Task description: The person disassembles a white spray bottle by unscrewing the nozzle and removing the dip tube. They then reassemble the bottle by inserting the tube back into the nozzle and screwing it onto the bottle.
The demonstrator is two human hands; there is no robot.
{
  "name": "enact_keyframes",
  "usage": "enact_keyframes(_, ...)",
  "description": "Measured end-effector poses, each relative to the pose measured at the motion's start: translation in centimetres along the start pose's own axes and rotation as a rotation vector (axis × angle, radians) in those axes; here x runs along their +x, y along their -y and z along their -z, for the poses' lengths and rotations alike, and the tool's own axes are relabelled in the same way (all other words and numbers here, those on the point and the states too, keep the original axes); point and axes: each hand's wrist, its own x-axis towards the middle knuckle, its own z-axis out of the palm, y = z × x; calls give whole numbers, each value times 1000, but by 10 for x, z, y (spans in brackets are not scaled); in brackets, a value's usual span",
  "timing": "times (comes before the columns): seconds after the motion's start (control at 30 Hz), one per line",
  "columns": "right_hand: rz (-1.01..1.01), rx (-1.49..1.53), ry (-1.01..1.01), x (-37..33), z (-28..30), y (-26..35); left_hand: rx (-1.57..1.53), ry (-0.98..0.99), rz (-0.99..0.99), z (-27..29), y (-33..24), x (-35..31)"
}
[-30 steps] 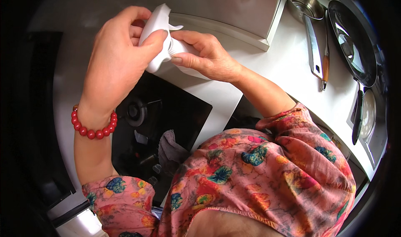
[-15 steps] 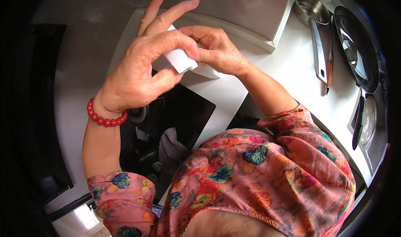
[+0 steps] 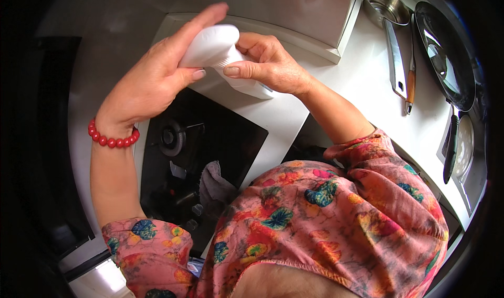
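Both my hands are on a white plastic spray bottle (image 3: 212, 42) held up above the back edge of the cooktop. My left hand (image 3: 139, 85), with a red bead bracelet (image 3: 113, 141) at the wrist, closes around the bottle's smooth rounded head, thumb below and fingers above. Lower down, my right hand (image 3: 275, 70) grips the bottle, its thumb pressed near the ribbed collar. Part of the white body shows under the right hand; the right fingertips are hidden behind the bottle.
Below my hands lies a black glass cooktop (image 3: 236, 132) with a round burner (image 3: 172, 138) and a crumpled grey cloth (image 3: 215, 185). On the white counter at right sit a steel saucepan (image 3: 387, 7), a wooden-handled utensil (image 3: 411, 91) and a black frying pan (image 3: 446, 51).
My left hand has shifted left and its raised fingers have come down around the head. The white head has turned, its rounded side now showing. My right hand stays on the bottle.
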Motion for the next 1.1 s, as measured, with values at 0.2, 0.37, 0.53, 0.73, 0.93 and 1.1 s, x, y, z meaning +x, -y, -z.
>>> enact_keyframes(0.2,70,33,-11,-2,-1,-4,1093,-89,-299,0,-3,15)
enact_keyframes(0.37,61,58,-2,0,-3,-5,1042,-232,-467,-4,-3,17)
enact_keyframes(0.53,61,54,-20,1,-6,-8,558,-477,-388,-26,10,11)
enact_keyframes(0.73,65,34,-45,0,-7,-5,-18,-668,-91,-13,-6,-2)
enact_keyframes(0.93,58,14,-39,0,-10,-4,394,-366,187,-17,-30,3)
enact_keyframes(1.1,61,59,-26,0,-11,-4,267,-373,139,-15,-16,4)
